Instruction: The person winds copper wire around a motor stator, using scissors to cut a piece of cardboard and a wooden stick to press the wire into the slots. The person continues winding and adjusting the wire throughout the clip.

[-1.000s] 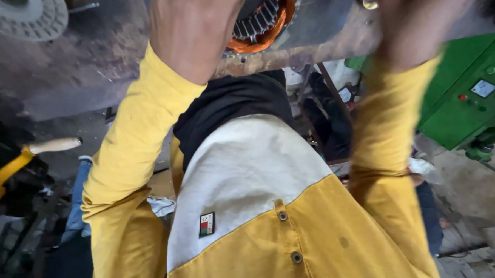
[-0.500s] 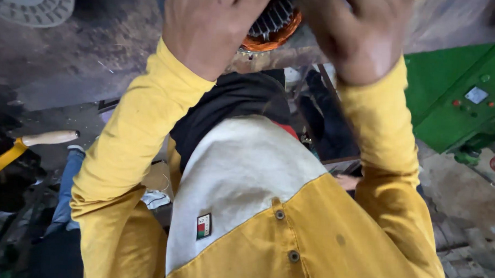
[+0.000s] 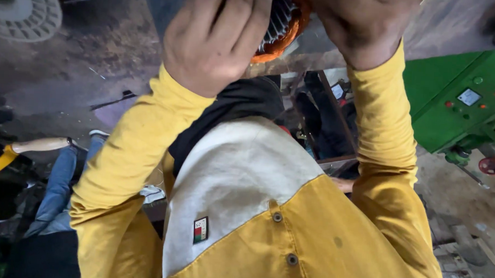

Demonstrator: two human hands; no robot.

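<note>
Stator core, a ribbed metal ring bound with orange-copper windings, sits high in the view, clasped between both raised hands and mostly hidden behind them. Left hand wraps its near side with fingers curled over the laminations, a closed grip on the core; right hand covers the other side, pressed against it, though whether those fingers fully close round it cannot be told. Only a slice of the ring shows, so its axis is hard to read; the open bore seems to face roughly toward the camera, the ring's flat face tilted slightly left. Judging from the hold, the heavy piece could slip if either palm shifts, and the windings could be scraped by the fingers. Beyond lie yellow sleeves, a green machine with lamps at right, and a grey perforated disc at upper left
</note>
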